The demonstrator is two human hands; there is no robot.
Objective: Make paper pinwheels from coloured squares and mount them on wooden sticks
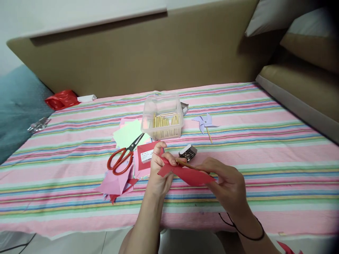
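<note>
My left hand (159,178) is closed on a red paper pinwheel (192,177), pinching it near the middle. Across the paper lies a thin wooden stick (187,164), its far end close to my left fingertips. My right hand (229,181) is closed around the stick's other end, by the right tip of the pinwheel. Whether stick and paper are joined is hidden by my fingers. Just beyond my hands sits a small open box of pins (188,153). Further back, a finished-looking lilac pinwheel (205,122) on a stick lies on the cloth.
A clear plastic box (162,133) holds many wooden sticks. Red-handled scissors (122,160) rest over pale green paper (127,134). Pink and red paper scraps (115,183) lie at left. A red plastic bag (63,100) is at the far left on the striped cloth (278,165).
</note>
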